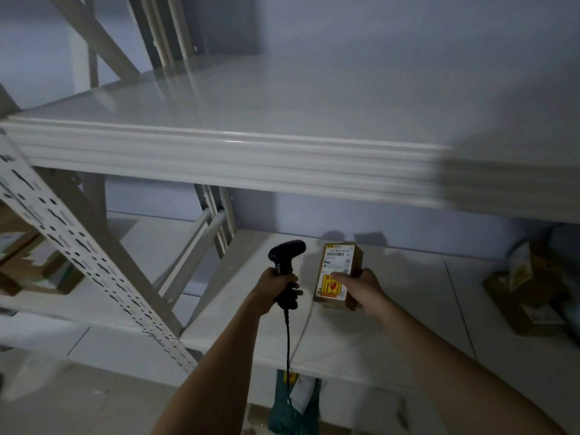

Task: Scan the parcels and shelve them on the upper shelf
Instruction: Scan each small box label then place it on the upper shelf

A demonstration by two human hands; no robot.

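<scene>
Right hand (361, 285) fingers clasp upright parcel (339, 273); left hand (276, 288) fingers wrap scanner (287, 265) handle.

A slanted metal post (62, 243) full of little holes stands at the left. Behind it sits a brown box (37, 271) — blurry, maybe cardboard. Down on the floor (94, 403) lies a green bag (292, 406) — crumpled, with a white tag.
</scene>
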